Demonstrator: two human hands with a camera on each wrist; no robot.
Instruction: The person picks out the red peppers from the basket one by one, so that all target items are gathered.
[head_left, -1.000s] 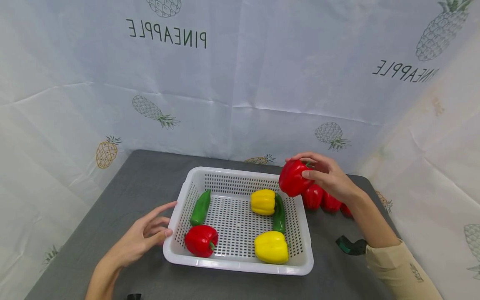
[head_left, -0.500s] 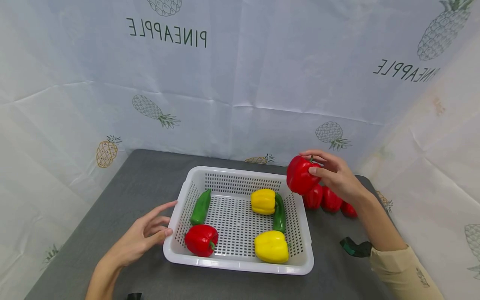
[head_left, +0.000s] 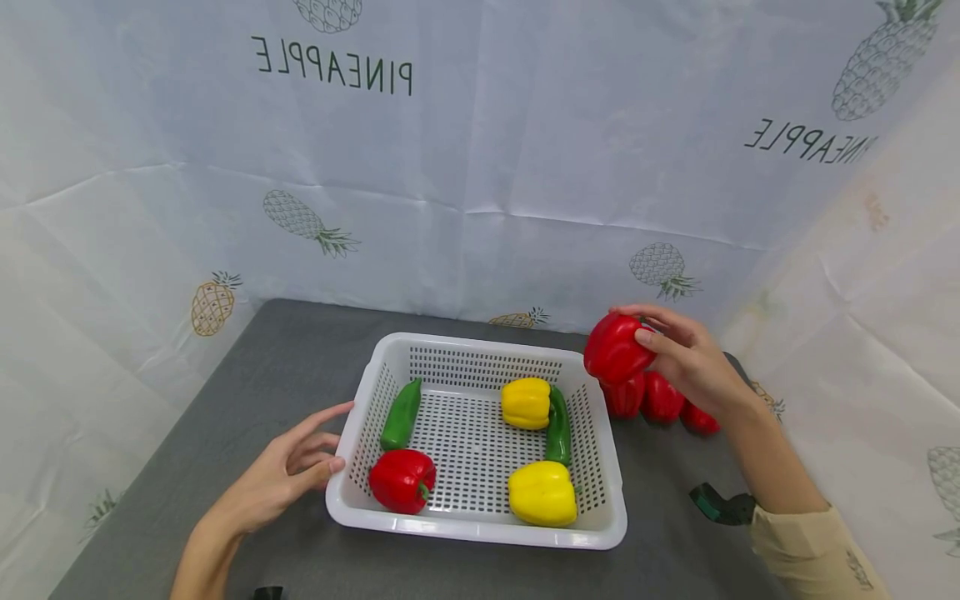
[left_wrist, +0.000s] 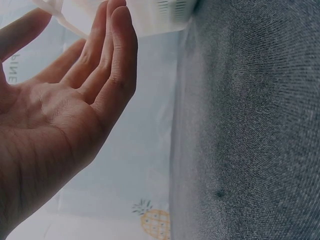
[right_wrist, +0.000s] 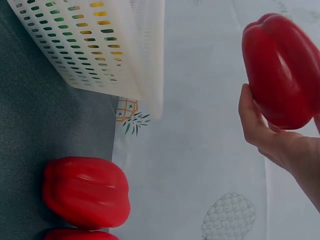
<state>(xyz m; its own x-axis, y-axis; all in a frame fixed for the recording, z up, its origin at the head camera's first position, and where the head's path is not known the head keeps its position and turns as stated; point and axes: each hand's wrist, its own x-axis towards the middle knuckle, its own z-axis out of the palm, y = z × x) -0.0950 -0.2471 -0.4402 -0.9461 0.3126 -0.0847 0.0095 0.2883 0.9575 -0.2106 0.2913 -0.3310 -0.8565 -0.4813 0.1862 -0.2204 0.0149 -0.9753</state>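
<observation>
My right hand (head_left: 693, 358) grips a red bell pepper (head_left: 618, 348) between thumb and fingers. It holds the pepper in the air over the back right corner of a white perforated plastic basket (head_left: 480, 537). In the right wrist view the held pepper (right_wrist: 282, 72) is well above the table. My left hand (head_left: 273, 475) touches the basket's left rim with extended, slightly bent fingers and thumb. Inside the basket lie another red bell pepper (head_left: 402, 481), a yellow bell pepper (head_left: 527, 404) at the back, a larger yellow one (head_left: 543, 493) in front, and two green peppers, left (head_left: 402, 415) and right (head_left: 558, 427).
Outside the basket's right wall several red bell peppers (head_left: 662, 398) lie in a row on the grey tabletop (head_left: 300, 358). A dark strap (head_left: 722, 505) lies near the right forearm. White pineapple-print cloth (head_left: 480, 167) hangs behind and at both sides.
My right hand has moved to the right with the red bell pepper, from above the basket's back right part toward its outer corner. The left hand and basket stay in place.
</observation>
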